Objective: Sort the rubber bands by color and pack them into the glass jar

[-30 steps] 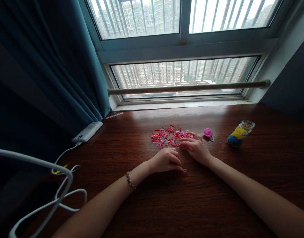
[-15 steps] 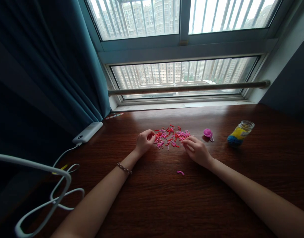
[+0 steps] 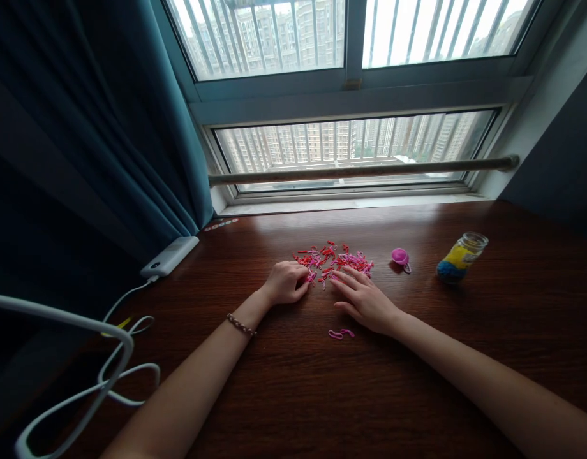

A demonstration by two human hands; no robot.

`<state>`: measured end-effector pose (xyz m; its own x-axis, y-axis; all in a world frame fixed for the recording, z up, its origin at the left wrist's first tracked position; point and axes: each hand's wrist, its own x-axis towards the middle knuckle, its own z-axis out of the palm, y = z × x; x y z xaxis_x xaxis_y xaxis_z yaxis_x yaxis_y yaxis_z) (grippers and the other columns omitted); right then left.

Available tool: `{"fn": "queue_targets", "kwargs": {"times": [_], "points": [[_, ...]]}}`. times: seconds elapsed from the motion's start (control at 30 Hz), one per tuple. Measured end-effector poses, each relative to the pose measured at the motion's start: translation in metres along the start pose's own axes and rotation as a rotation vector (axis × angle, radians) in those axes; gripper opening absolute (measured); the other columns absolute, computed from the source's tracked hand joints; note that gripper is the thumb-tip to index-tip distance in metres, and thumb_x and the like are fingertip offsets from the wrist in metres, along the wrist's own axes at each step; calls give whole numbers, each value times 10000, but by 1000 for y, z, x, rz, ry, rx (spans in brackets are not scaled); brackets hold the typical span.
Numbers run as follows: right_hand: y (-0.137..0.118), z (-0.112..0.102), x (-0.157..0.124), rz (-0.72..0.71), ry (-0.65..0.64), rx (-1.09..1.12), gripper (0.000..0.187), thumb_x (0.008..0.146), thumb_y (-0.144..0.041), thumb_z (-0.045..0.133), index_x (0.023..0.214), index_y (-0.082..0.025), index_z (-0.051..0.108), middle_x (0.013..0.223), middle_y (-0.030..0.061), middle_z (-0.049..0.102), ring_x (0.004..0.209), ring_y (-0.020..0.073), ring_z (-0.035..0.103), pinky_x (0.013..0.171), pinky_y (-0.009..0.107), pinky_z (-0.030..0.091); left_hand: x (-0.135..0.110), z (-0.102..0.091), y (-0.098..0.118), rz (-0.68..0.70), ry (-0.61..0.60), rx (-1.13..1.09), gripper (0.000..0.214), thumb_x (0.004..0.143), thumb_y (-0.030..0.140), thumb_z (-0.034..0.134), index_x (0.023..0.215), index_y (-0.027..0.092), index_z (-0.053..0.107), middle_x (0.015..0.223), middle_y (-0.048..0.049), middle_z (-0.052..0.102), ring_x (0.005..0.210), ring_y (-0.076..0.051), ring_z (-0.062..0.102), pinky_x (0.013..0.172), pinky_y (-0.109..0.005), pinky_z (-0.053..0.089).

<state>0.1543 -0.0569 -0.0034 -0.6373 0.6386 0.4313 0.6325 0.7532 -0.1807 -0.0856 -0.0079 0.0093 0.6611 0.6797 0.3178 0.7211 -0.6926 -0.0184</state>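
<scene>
A loose pile of small red and pink plastic pins (image 3: 353, 260), shaped like safety-pin stitch markers, lies on the dark wooden table. At its lower left edge is my left hand (image 3: 286, 282), fingers curled together near some pink pins; what they hold, if anything, is hidden. My right hand (image 3: 367, 303) rests palm down at the pile's lower right, fingers stretched out and slightly spread, fingertips touching pins. Closer to me, two pink pins, a left one (image 3: 335, 334) and a right one (image 3: 348, 333), lie side by side apart from the pile.
Right of the pile sits a small pink cup-like piece with a loop (image 3: 400, 257). Beyond it a glass jar (image 3: 460, 258) with yellow label and blue contents leans. A white power bank (image 3: 170, 256) and looping white cable (image 3: 126, 357) occupy the left. Behind are a curtain and window.
A second pink pin now lies beside the single one near me. My left hand has moved slightly toward me and right; my right hand has shifted left, its fingers spreading over the pins.
</scene>
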Motion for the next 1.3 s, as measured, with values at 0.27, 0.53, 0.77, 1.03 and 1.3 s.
{"fn": "queue_targets", "kwargs": {"times": [0.27,0.53,0.77,1.03,1.3], "points": [[6,9,0,115,14,88,377,881,-317,413,1218,-172,500,1234,85,532,1210,243,383,1000,452,331,-2,8,-5,-114,58,-88,113,721,256,520,647,170,530,625,-10,565,568,-123,483,565,-236,335],[17,7,-1,237,365,385,223,855,-220,447,948,-198,648,982,75,650,922,193,602,835,339,481,0,12,-13,-299,198,-408,144,746,261,546,700,144,618,565,13,556,493,-75,422,498,-193,322],[17,2,-1,322,496,439,108,800,-233,547,818,-203,650,828,37,672,777,177,620,733,296,477,3,17,-15,-369,207,-691,202,730,307,590,738,120,667,598,-21,613,466,-68,404,433,-185,300],[-18,-8,-6,-178,133,367,161,863,-234,459,870,-169,606,693,38,598,622,127,528,600,243,423,4,14,-13,-406,176,-886,203,718,300,604,729,103,653,609,-28,613,524,-94,491,496,-199,372],[-7,-8,-1,-48,94,207,272,895,-263,374,1058,-158,565,986,103,607,916,191,532,807,338,441,7,2,10,-326,-11,-931,211,709,294,609,717,86,644,623,-27,600,555,-96,494,513,-199,369]]}}
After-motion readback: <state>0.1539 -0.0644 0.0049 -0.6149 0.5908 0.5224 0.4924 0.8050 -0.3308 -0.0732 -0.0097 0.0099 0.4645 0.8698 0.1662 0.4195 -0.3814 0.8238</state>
